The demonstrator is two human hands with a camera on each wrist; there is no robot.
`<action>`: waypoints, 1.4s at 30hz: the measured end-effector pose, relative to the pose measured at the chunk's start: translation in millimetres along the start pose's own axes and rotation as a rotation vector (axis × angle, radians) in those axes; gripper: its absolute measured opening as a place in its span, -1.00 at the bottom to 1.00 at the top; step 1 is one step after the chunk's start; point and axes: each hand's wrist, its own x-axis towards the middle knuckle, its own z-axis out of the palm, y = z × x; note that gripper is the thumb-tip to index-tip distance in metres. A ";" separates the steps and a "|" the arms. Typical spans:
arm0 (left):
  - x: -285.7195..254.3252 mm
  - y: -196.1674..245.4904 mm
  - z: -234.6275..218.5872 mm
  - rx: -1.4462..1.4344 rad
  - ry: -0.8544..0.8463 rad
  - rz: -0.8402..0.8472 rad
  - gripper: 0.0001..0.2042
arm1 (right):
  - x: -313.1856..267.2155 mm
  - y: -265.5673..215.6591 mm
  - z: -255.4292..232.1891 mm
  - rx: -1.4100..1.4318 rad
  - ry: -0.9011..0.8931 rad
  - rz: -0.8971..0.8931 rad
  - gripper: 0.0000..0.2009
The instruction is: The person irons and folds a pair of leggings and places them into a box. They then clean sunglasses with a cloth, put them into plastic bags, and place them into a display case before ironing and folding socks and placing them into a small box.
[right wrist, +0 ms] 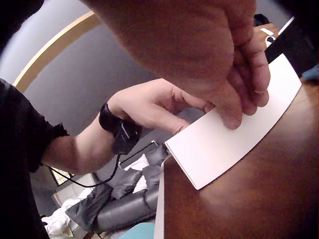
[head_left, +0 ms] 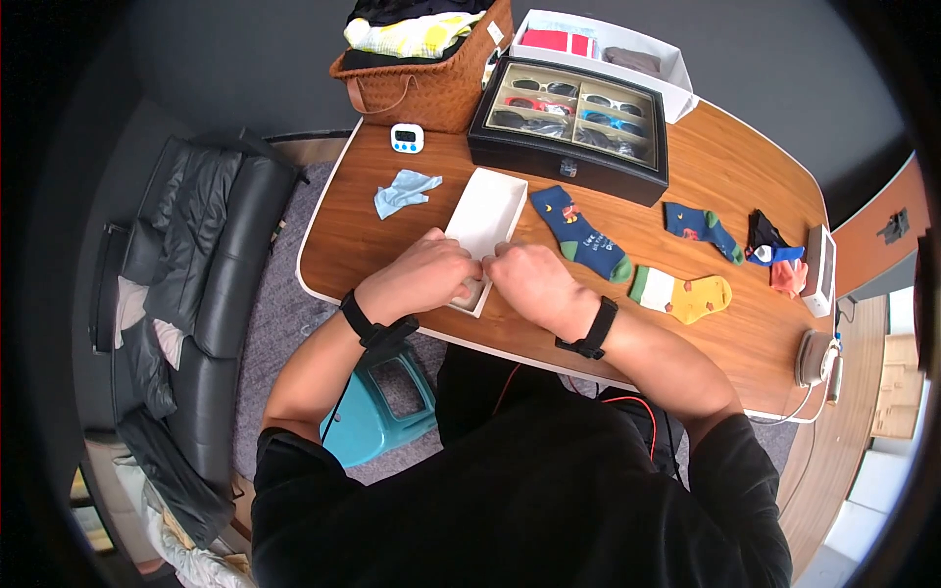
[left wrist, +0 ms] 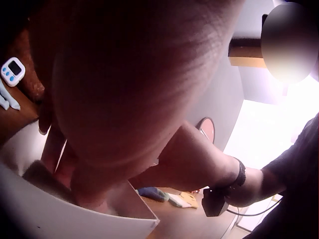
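A long white open box (head_left: 485, 211) lies slantwise near the table's front edge. Over its near half my left hand (head_left: 421, 269) bends downward, its fingertips reaching inside the walls; what they hold there is hidden. From the other side my right hand (head_left: 539, 284) grips the box's right wall, with the thumb (right wrist: 232, 117) against the outer face and curled fingers beside it. Both hands' fingertips almost meet over the box. Right of it lies a navy sock (head_left: 578, 235) with a green toe and heel; a crumpled light blue cloth (head_left: 407, 193) is to the left.
A black sunglasses case (head_left: 569, 181) and a wicker basket (head_left: 421, 93) of clothes stand behind. To the right are a yellow sock (head_left: 698, 297), another navy sock (head_left: 701, 225) and small bundled cloths (head_left: 779, 260). A white timer (head_left: 407, 138) sits back left. Below is a teal stool (head_left: 392, 416).
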 end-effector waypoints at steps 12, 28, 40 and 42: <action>-11.9 21.0 -15.9 -0.023 0.289 0.023 -0.76 | -48.9 13.3 -43.8 0.400 0.004 0.139 -0.64; 184.8 172.1 38.6 0.092 0.229 0.327 -0.69 | -277.2 112.8 -57.2 0.099 0.121 0.571 -0.50; 153.4 178.8 61.0 0.031 0.199 0.422 -0.61 | -313.3 76.5 -61.5 0.048 0.144 0.512 -0.69; 135.3 185.3 52.3 0.021 0.231 0.433 -0.61 | -308.9 63.2 -59.4 0.059 0.160 0.482 -0.69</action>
